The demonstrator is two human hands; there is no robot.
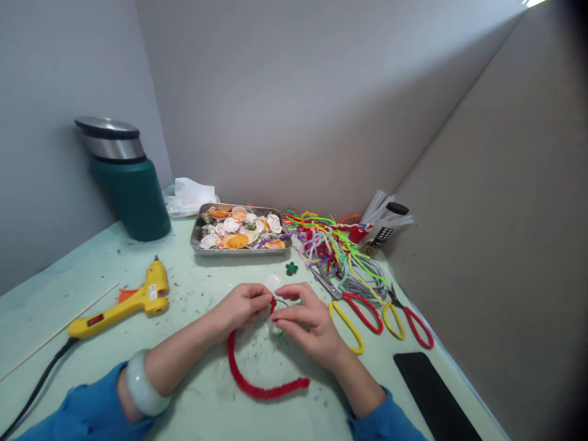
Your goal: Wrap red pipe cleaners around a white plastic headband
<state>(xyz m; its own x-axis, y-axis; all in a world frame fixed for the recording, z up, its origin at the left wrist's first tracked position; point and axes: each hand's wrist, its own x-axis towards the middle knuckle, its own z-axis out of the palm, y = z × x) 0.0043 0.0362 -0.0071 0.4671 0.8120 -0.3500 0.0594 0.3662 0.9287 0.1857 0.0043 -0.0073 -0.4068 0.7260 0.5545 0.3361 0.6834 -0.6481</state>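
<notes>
A red pipe cleaner [264, 394] curves in a wide loop over the table below my hands. Its upper end is pinched between the thumb and fingers of my left hand [245, 309]. Close beside it, my right hand [310, 324] has its fingers bent toward the same end, thumb and fingertips nearly together. A thin grey stem [281, 301] shows between the hands, and bits of green peek out around the right fingers. What the right fingertips hold is mostly hidden. Just beyond the hands lies a small green flower [291, 268] with a red centre.
A metal tray [239, 252] of shells stands at the back, beside a pile of coloured pipe cleaners [321, 239]. Two scissors [362, 312] [407, 318] and a black slab [434, 392] lie right. At left are a yellow glue gun [138, 300], a thin stick [59, 331] and a green bottle [133, 196].
</notes>
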